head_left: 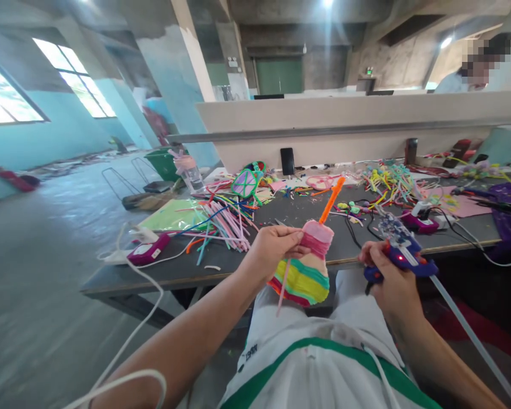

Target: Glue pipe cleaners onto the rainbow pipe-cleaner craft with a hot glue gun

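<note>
Orange pipe-cleaner stem [332,200] up top, the striped craft piece [304,278] is over the lap [353,295], pinched in the left hand [277,247]. Right hand [388,271] grips a glue gun [426,267], red light [401,258] lit; if it's hot, a stray drip could mat the fuzz.

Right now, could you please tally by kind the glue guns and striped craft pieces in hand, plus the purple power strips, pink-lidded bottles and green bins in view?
Glue gun, in the right hand: 1
Striped craft piece, in the left hand: 1
Purple power strips: 2
Pink-lidded bottle: 1
Green bin: 1
Total: 6
</note>
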Motion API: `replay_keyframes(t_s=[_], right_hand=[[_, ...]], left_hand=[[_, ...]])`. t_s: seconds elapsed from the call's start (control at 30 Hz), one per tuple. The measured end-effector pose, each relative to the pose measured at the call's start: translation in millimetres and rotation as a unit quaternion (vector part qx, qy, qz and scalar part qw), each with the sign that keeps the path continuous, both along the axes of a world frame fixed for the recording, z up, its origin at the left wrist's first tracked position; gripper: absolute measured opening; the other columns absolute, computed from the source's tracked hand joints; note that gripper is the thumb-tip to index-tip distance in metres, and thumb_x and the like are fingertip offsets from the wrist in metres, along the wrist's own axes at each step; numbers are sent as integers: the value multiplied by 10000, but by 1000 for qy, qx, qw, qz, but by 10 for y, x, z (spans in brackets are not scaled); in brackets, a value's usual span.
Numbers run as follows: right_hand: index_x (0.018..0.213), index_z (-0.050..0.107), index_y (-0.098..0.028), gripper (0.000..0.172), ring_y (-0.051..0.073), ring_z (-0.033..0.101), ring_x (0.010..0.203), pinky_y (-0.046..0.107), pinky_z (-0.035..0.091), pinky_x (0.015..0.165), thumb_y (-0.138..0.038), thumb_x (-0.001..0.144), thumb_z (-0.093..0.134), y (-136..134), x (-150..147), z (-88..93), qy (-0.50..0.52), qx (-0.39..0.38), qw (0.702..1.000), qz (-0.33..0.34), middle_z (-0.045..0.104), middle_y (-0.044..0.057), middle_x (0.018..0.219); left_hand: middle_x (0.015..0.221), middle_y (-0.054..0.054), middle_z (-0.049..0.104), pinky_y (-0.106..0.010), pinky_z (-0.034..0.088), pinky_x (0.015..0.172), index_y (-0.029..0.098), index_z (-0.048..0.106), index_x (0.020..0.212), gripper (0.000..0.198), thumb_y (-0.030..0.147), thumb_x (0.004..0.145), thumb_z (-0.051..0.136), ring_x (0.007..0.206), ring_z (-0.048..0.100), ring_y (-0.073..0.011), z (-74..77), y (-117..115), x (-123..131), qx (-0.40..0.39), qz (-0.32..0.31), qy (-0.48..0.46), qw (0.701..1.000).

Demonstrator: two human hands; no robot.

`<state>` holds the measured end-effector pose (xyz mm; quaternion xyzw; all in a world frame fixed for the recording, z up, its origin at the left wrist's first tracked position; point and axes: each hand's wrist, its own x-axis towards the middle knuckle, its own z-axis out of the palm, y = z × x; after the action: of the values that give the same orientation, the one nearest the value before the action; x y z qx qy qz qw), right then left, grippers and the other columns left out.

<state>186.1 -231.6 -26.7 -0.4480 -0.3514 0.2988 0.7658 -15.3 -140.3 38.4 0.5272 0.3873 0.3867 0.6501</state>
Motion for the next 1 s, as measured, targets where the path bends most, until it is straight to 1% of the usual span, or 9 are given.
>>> replay_keyframes(t_s=[0.07, 0.17, 0.37, 0.5, 0.67, 0.77, 0.87, 0.93, 1.0], right_hand=[[751, 605, -218, 188, 114, 612, 672, 275, 525, 700, -286, 678, 765, 193, -42, 19, 101, 25, 995, 0, 642, -30, 760], [765, 615, -218, 229, 122, 645, 687, 280, 542, 707, -251, 631, 798, 371, -97, 37, 168, 24, 985, 28, 670, -36, 744], [793, 614, -214, 208, 127, 659, 718, 268, 521, 702, -253, 673, 779, 352, -291, -105, 142, -7, 984, 109, 695, -29, 789], [791, 603, -208, 198, 116, 642, 681, 236, 482, 617, -243, 688, 768, 405, -258, -112, 122, 0, 988, 96, 685, -29, 788], [796, 607, -217, 193, 103, 590, 577, 243, 450, 556, -216, 682, 763, 453, 18, 181, 91, 46, 994, 34, 637, -48, 702], [772, 619, -212, 187, 100, 563, 544, 249, 428, 541, -165, 668, 768, 337, 196, 485, 16, 66, 996, 49, 603, -51, 674], [738, 612, -217, 152, 105, 558, 546, 272, 443, 569, -172, 694, 751, 240, 330, 714, -72, 80, 992, 64, 584, -51, 666], [755, 613, -219, 169, 109, 567, 561, 271, 445, 560, -176, 682, 758, 242, 354, 724, -60, 94, 992, 58, 583, -55, 670], [763, 604, -211, 204, 118, 587, 570, 262, 444, 540, -189, 657, 777, 295, 300, 597, -16, 79, 995, 65, 602, -53, 667]], left_hand=[[628, -87, 718, -195, 553, 548, 70, 698, 840, 186, 209, 721, 726, 557, 684, -144, -48, 2, 16, -7, 3, -19, 1000], [637, -79, 715, -200, 562, 568, 77, 684, 830, 183, 211, 718, 739, 583, 694, -150, -122, 25, 34, -15, 17, -55, 998], [597, -70, 696, -203, 549, 508, 63, 676, 837, 189, 197, 718, 736, 524, 679, -151, -191, 116, 47, -47, 42, -61, 996], [575, -70, 691, -197, 537, 486, 57, 688, 860, 218, 222, 722, 729, 493, 663, -141, -250, 134, 37, -35, 41, -46, 997], [587, -57, 701, -207, 553, 546, 81, 713, 837, 239, 269, 694, 749, 538, 676, -142, -243, 147, -20, 19, 48, -13, 999], [565, -45, 694, -201, 552, 561, 90, 730, 813, 238, 270, 664, 769, 537, 671, -135, -181, 179, -72, 55, 50, 31, 997], [575, -54, 699, -200, 551, 552, 86, 725, 816, 225, 246, 664, 768, 539, 675, -138, -132, 211, -103, 46, 48, 27, 997], [588, -63, 703, -205, 553, 537, 83, 713, 824, 218, 235, 675, 759, 545, 683, -149, -125, 224, -101, 23, 46, 4, 999], [579, -60, 696, -206, 549, 514, 81, 700, 823, 209, 229, 685, 752, 534, 682, -154, -139, 231, -84, 8, 48, -14, 999]])
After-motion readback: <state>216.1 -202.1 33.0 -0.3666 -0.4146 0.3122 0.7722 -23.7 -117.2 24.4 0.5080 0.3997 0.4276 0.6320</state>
